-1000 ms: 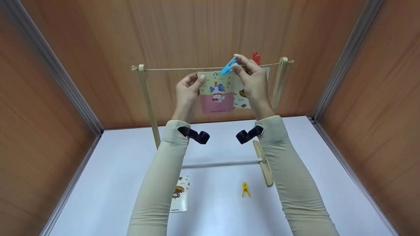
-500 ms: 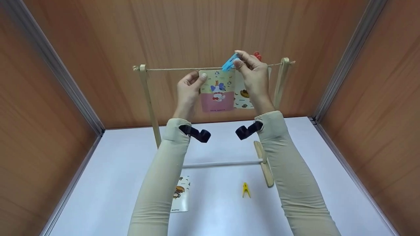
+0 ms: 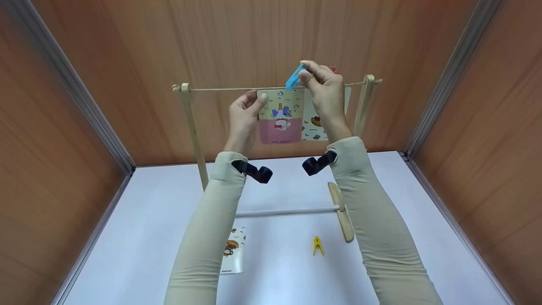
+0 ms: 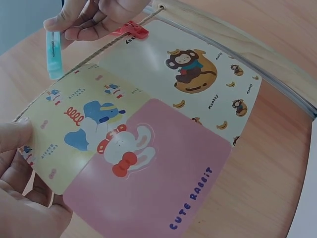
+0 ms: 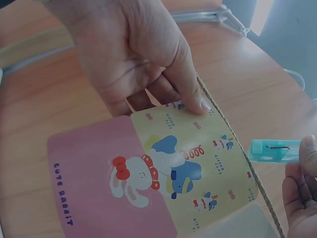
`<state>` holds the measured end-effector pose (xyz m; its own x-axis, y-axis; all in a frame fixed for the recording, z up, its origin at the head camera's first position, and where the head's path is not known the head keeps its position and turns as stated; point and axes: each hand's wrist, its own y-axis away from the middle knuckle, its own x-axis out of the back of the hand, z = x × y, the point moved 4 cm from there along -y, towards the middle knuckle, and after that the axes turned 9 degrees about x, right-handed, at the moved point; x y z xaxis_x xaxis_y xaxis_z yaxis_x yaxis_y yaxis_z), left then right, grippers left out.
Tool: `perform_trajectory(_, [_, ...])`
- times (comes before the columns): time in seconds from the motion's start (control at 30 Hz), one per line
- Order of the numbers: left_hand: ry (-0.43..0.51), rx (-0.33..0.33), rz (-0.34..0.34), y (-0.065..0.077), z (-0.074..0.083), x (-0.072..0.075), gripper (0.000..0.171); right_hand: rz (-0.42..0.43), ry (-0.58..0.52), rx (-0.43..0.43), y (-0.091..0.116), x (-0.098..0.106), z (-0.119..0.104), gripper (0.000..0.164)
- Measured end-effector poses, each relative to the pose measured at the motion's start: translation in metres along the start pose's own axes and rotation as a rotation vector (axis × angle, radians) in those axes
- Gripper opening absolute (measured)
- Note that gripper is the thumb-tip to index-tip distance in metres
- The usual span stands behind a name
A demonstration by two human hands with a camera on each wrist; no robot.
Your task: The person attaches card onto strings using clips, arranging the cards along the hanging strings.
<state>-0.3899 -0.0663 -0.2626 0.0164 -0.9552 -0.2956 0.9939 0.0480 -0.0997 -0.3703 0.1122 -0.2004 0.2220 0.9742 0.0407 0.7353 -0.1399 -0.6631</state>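
Note:
My left hand point(image 3: 245, 116) pinches the upper left corner of a yellow-and-pink rabbit card point(image 3: 280, 127), its thumb on the printed face. The card's top edge lies along the rope point(image 4: 94, 53). Between thumb and fingers my right hand point(image 3: 325, 91) pinches a blue clothespin point(image 3: 295, 77), tilted, its tip right at the rope above the card's top edge. Beside the rabbit card hangs a white monkey card point(image 4: 148, 54), partly overlapped by it. A red clothespin point(image 4: 133, 30) grips that card on the rope; in the head view my right hand mostly hides it.
The rope runs between two wooden posts point(image 3: 193, 135). A white crossbar point(image 3: 288, 211) joins the stand low down, with a wooden foot point(image 3: 341, 216) at right. On the white table lie a yellow clothespin point(image 3: 318, 245) and another monkey card point(image 3: 233, 254), partly behind my left sleeve.
My right hand has risen slightly with the blue clothespin, whose tip has moved up from over the card's top edge to the rope. The rabbit card has shifted up a little.

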Motion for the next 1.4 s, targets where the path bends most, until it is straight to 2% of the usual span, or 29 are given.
perform_trajectory(0.2, [-0.003, -0.012, -0.001, 0.0, 0.001, -0.002, 0.029, -0.009, 0.015, -0.013, -0.001, 0.0, -0.001, 0.033])
perform_trajectory(0.43, [-0.003, 0.005, 0.002, -0.001, 0.002, -0.004, 0.03, -0.019, 0.024, -0.03, -0.001, -0.002, -0.002, 0.031])
perform_trajectory(0.67, [0.003, 0.02, 0.009, -0.001, -0.001, -0.004, 0.027, -0.056, 0.128, 0.011, 0.0, -0.005, 0.001, 0.031])
perform_trajectory(1.03, [-0.016, 0.009, 0.012, 0.0, -0.004, -0.002, 0.029, -0.132, 0.215, 0.067, 0.005, -0.013, 0.002, 0.034])
perform_trajectory(1.4, [-0.004, 0.021, 0.014, 0.0, -0.009, 0.0, 0.028, -0.203, 0.269, 0.054, 0.007, -0.019, 0.004, 0.036])
